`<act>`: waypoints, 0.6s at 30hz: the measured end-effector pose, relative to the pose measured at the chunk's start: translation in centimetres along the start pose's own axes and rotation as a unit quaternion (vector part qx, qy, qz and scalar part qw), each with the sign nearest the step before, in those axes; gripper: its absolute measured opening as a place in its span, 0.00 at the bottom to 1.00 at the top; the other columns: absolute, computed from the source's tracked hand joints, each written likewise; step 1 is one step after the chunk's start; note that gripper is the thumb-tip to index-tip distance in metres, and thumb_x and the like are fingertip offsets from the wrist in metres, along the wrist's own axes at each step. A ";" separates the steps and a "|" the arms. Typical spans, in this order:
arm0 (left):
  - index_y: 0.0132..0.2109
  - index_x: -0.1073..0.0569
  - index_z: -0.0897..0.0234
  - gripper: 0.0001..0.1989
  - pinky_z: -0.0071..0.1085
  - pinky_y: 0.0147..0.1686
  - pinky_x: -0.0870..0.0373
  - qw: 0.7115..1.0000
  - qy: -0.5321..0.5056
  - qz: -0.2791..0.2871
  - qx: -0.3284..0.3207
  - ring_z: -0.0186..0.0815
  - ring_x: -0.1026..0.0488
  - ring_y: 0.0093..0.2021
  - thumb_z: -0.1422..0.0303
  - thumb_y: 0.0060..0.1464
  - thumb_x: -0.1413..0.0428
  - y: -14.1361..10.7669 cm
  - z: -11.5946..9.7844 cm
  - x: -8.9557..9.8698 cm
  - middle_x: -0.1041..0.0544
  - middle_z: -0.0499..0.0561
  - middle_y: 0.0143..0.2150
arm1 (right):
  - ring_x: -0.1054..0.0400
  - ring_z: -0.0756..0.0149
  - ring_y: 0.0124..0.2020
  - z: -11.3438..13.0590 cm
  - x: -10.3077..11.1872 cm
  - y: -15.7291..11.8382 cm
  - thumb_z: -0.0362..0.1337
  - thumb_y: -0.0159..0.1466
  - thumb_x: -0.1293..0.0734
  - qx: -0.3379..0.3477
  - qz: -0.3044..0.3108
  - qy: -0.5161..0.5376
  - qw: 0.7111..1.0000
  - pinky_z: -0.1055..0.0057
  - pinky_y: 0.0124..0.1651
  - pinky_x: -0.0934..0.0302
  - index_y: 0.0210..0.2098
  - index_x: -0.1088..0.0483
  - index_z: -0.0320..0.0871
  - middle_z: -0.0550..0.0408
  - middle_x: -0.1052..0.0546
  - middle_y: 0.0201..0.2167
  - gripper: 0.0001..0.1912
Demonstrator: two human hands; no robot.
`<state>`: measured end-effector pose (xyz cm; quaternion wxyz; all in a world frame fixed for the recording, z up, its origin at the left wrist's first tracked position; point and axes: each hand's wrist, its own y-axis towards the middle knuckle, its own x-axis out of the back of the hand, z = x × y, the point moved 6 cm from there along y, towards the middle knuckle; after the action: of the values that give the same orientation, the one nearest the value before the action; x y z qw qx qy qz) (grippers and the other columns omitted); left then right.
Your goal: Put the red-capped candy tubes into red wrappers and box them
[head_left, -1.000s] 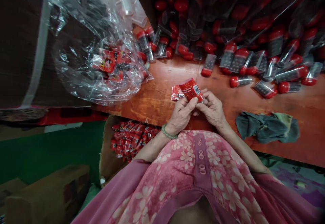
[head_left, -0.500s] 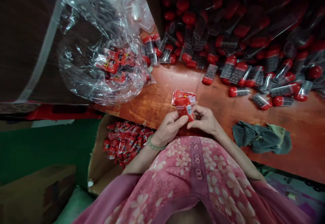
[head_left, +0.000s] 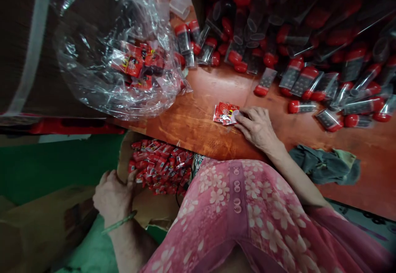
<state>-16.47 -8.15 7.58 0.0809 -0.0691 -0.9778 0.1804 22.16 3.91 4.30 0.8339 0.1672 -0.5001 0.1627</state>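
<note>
On the reddish wooden table (head_left: 173,128), right hand (head_left: 260,129) touches red printed packets (head_left: 225,111); if its fingers pinch, I cannot tell. Left hand (head_left: 114,194) is at cardboard box (head_left: 147,209), fingers and thumb apart.

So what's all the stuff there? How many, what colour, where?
Table: one, orange-brown, centre to right
Tubes: many, clear, mostly red-capped, top
Plastic bag: one, clear, upper left
Bagged packets: several, red, upper left
Flat packets: several, red, mid-table
Cloth: one, grey-green, right
Open box: one, brown, lower left
Boxed packs: many, red, inside it
Second box: one, brown, bottom left
Strap: one, whitish, far left
Green bundle: one, green, bottom left
Shirt: one, pink, bottom
Bracelet: one, green, left wrist
Left hand: one, bare, by box
Right hand: one, bare, touching flat packets
</note>
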 end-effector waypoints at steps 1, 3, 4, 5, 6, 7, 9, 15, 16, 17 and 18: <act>0.54 0.23 0.38 0.20 0.39 0.44 0.31 0.996 0.026 -0.062 -0.049 0.49 0.29 0.65 0.72 0.62 0.45 0.7 -0.9 -0.5 0.16 0.41 0.45 | 0.33 0.51 0.52 0.0 -0.2 -0.1 0.42 0.73 0.38 0.002 -0.008 0.000 1.000 0.54 0.52 0.41 0.52 0.24 0.45 0.42 0.21 0.53 0.15; 0.60 0.26 0.45 0.23 0.43 0.53 0.33 0.963 0.142 -0.191 -0.126 0.50 0.38 0.71 0.74 0.61 0.42 2.5 -3.1 -2.7 0.21 0.45 0.60 | 0.33 0.53 0.51 0.1 -0.4 -0.2 0.40 0.73 0.38 0.007 -0.028 0.003 1.000 0.55 0.52 0.41 0.50 0.23 0.46 0.44 0.20 0.51 0.13; 0.60 0.25 0.50 0.22 0.45 0.58 0.35 0.943 0.212 -0.209 -0.150 0.52 0.36 0.70 0.72 0.61 0.41 3.8 -4.1 -4.7 0.24 0.48 0.63 | 0.32 0.54 0.50 0.1 -0.5 -0.2 0.40 0.73 0.38 0.014 -0.041 0.003 0.999 0.55 0.51 0.41 0.49 0.23 0.46 0.45 0.20 0.50 0.13; 0.59 0.24 0.54 0.21 0.46 0.61 0.34 0.923 0.277 -0.195 -0.180 0.52 0.29 0.65 0.70 0.60 0.39 5.3 -5.0 -7.3 0.23 0.51 0.63 | 0.32 0.54 0.49 0.3 -0.5 -0.2 0.39 0.73 0.37 0.024 -0.057 -0.001 0.998 0.56 0.50 0.40 0.48 0.23 0.45 0.46 0.19 0.48 0.12; 0.58 0.23 0.57 0.20 0.46 0.59 0.29 0.901 0.327 -0.170 -0.230 0.49 0.23 0.60 0.68 0.59 0.37 6.9 -5.9 -10.1 0.22 0.54 0.61 | 0.32 0.55 0.47 0.5 -0.5 -0.2 0.38 0.72 0.37 0.037 -0.071 -0.006 0.997 0.57 0.49 0.40 0.46 0.23 0.45 0.46 0.19 0.47 0.11; 0.59 0.24 0.60 0.20 0.44 0.59 0.26 0.883 0.357 -0.130 -0.277 0.46 0.22 0.58 0.67 0.60 0.38 8.4 -6.6 -12.8 0.22 0.57 0.61 | 0.31 0.56 0.46 0.7 -0.4 -0.2 0.37 0.72 0.36 0.050 -0.083 -0.011 0.995 0.58 0.48 0.40 0.45 0.23 0.44 0.47 0.18 0.46 0.10; 0.61 0.26 0.63 0.21 0.45 0.63 0.26 0.854 0.379 -0.045 -0.353 0.45 0.26 0.64 0.64 0.62 0.40 11.0 -7.1 -17.4 0.25 0.61 0.64 | 0.31 0.57 0.45 1.0 -0.4 -0.1 0.35 0.72 0.36 0.069 -0.090 -0.014 0.993 0.60 0.46 0.40 0.44 0.23 0.43 0.48 0.18 0.44 0.09; 0.55 0.24 0.68 0.14 0.43 0.62 0.24 0.809 0.367 0.014 -0.459 0.45 0.27 0.65 0.71 0.66 0.46 15.2 -5.9 -21.7 0.22 0.64 0.60 | 0.32 0.56 0.44 0.9 -0.5 0.2 0.34 0.73 0.39 0.056 -0.049 -0.014 0.997 0.59 0.46 0.39 0.46 0.24 0.41 0.45 0.18 0.45 0.12; 0.54 0.23 0.67 0.13 0.43 0.61 0.24 0.810 0.362 0.014 -0.462 0.44 0.26 0.64 0.72 0.66 0.47 15.5 -5.6 -21.6 0.21 0.63 0.59 | 0.32 0.56 0.44 0.7 -0.3 0.1 0.35 0.73 0.39 0.054 -0.052 -0.020 0.997 0.59 0.45 0.39 0.47 0.24 0.40 0.44 0.18 0.45 0.12; 0.53 0.23 0.66 0.12 0.42 0.61 0.23 0.814 0.355 0.014 -0.459 0.43 0.26 0.64 0.72 0.67 0.47 15.7 -5.3 -21.5 0.21 0.63 0.58 | 0.32 0.56 0.44 0.4 0.0 -0.1 0.36 0.73 0.38 0.054 -0.057 -0.023 0.997 0.60 0.45 0.39 0.48 0.24 0.40 0.44 0.18 0.45 0.12; 0.53 0.22 0.65 0.12 0.43 0.61 0.23 0.821 0.346 0.014 -0.454 0.43 0.26 0.64 0.72 0.67 0.47 15.8 -5.0 -21.3 0.21 0.62 0.58 | 0.32 0.56 0.44 0.1 0.2 -0.3 0.36 0.73 0.38 0.054 -0.060 -0.024 0.996 0.60 0.45 0.39 0.49 0.24 0.40 0.45 0.18 0.45 0.12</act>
<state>6.94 4.67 3.63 0.3711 -0.1695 -0.8555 -0.3188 22.26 3.66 4.45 0.8196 0.2453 -0.4997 0.1353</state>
